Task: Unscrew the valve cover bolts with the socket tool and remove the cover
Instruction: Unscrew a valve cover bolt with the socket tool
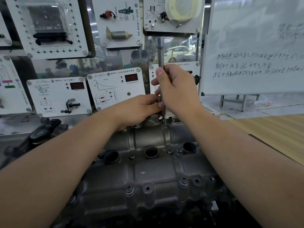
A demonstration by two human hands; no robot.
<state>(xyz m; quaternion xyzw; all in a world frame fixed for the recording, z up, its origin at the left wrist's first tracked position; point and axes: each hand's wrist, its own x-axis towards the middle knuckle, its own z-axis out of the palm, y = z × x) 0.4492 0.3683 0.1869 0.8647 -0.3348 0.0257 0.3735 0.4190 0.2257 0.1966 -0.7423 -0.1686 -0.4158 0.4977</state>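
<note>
A dull grey metal valve cover (148, 175) fills the lower middle, with three round plug holes and several bolts along its near edge. A long steel socket tool (160, 51) stands upright on a bolt (163, 121) at the cover's far edge. My right hand (176, 91) grips the tool's shaft around its middle. My left hand (139, 109) pinches the shaft low down, just above the bolt. The tool's lower tip is partly hidden by my fingers.
White training panels with sensors and gauges (115, 89) stand directly behind the engine. A whiteboard with handwriting (256, 51) is at the right. A wooden surface (271, 132) lies to the right, and a black part (41, 132) sits to the left.
</note>
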